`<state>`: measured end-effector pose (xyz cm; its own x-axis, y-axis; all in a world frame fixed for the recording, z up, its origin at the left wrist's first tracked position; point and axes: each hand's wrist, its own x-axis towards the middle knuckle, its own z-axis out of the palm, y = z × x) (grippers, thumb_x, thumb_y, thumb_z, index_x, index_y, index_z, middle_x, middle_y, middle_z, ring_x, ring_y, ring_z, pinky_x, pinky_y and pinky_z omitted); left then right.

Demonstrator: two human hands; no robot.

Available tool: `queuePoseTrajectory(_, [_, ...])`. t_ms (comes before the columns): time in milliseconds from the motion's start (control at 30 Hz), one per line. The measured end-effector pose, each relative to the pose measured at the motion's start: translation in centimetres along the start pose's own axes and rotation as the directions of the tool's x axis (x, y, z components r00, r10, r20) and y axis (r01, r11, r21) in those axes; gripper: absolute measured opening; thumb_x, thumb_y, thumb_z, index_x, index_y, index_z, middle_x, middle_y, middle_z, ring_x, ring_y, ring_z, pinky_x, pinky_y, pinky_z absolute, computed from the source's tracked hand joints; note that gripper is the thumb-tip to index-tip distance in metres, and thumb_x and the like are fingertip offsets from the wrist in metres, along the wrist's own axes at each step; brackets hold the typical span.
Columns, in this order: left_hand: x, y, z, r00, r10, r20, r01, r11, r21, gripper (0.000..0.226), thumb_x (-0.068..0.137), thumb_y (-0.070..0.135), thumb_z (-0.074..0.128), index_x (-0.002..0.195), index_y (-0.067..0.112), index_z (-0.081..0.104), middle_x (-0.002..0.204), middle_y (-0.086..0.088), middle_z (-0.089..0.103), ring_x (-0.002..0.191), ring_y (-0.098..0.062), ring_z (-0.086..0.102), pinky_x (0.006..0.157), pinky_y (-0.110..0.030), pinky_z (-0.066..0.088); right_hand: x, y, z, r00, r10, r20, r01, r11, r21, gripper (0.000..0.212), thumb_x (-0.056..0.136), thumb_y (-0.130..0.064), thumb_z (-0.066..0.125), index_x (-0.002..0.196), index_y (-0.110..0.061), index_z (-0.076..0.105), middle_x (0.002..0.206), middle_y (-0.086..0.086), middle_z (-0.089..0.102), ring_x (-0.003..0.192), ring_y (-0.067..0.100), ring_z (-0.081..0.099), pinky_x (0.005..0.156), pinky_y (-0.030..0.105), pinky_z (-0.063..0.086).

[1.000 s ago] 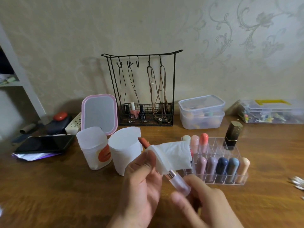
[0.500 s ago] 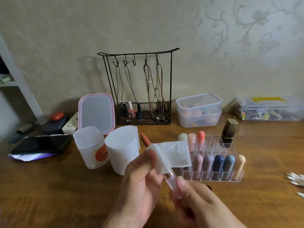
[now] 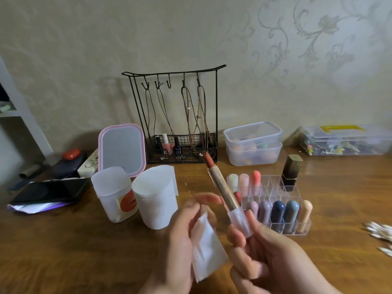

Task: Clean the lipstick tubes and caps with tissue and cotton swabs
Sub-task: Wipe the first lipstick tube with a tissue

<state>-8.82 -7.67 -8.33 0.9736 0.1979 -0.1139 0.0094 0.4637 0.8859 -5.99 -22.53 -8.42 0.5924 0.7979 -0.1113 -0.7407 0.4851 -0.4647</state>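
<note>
My right hand grips the frosted base of an open lipstick tube, which tilts up to the left with its gold barrel and brown-red bullet bare. My left hand holds a folded white tissue just left of the tube, apart from it. Behind stands a clear organizer with several capped lipsticks and a black-and-gold lipstick. A tissue roll stands beside its open white container. Cotton swabs lie at the right edge.
At the back stand a black wire jewellery rack, a pink-framed mirror, stacked clear food boxes and a clear case. A black phone lies on papers at the left. The wooden table stretches to the front left.
The tissue has come off the lipstick barrel and dropped lower in my left hand. The tube has lifted up and right, its gold barrel now uncovered.
</note>
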Motion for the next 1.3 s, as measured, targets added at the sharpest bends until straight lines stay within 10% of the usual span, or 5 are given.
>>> queuePoseTrajectory(433, [-1.5,0.3,1.2,0.972,0.169,0.165,-0.213,0.929,0.302,0.023,0.075,0.046,0.07,0.079,0.024,0.072,0.076,-0.002,0.07,0.078,-0.013,0.068,0.073,-0.025,0.051,-2.4,-2.6,2.4,0.908,-0.407,-0.102,0.085,0.416,-0.906,0.055,0.079,-0.058,0.05,0.065,-0.009,0.07,0.044,0.004,0.038,0.039,0.013,0.032,0.042,0.019,0.032])
queuePoseTrajectory(600, [-1.6,-0.3,1.3,0.956,0.156,0.25,-0.256,0.861,0.44,0.043,0.067,0.06,0.057,0.087,0.024,0.07,0.065,-0.008,0.055,0.059,-0.013,0.052,0.053,-0.019,0.043,-5.5,-8.5,0.7,0.617,-0.781,-0.096,0.184,0.263,-0.947,0.032,0.079,-0.042,0.065,0.065,-0.013,0.067,0.046,-0.003,0.04,0.043,0.014,0.034,0.04,0.019,0.029])
queuePoseTrajectory(733, [-1.7,-0.9,1.5,0.939,0.136,0.317,-0.287,0.815,0.502,0.048,0.068,0.062,0.056,0.09,0.021,0.07,0.061,-0.007,0.05,0.06,-0.011,0.049,0.059,-0.02,0.044,-8.9,-12.4,-5.5,0.323,-0.946,0.04,-0.54,-0.219,-0.812,0.01,0.086,-0.035,0.071,0.081,-0.026,0.069,0.073,-0.009,0.065,0.068,0.019,0.056,0.057,0.025,0.041])
queuePoseTrajectory(1033, [-1.6,-1.6,2.0,0.941,0.125,0.315,-0.285,0.795,0.536,0.052,0.065,0.063,0.058,0.085,0.017,0.07,0.061,-0.008,0.05,0.062,-0.014,0.05,0.067,-0.03,0.043,-12.7,-14.7,-11.5,0.141,-0.953,-0.27,-0.869,0.011,-0.494,0.021,0.097,-0.03,0.055,0.104,-0.038,0.072,0.126,-0.001,0.058,0.121,0.03,0.035,0.092,0.04,0.033])
queuePoseTrajectory(1300, [-1.3,-1.5,1.6,0.958,0.14,0.251,-0.258,0.803,0.538,0.054,0.065,0.066,0.057,0.09,0.021,0.071,0.064,-0.011,0.053,0.069,-0.018,0.055,0.078,-0.034,0.044,-12.1,-14.3,-10.6,0.219,-0.917,-0.332,-0.873,-0.032,-0.487,0.007,0.091,-0.042,0.065,0.084,-0.04,0.067,0.115,-0.003,0.063,0.122,0.026,0.034,0.095,0.043,0.028])
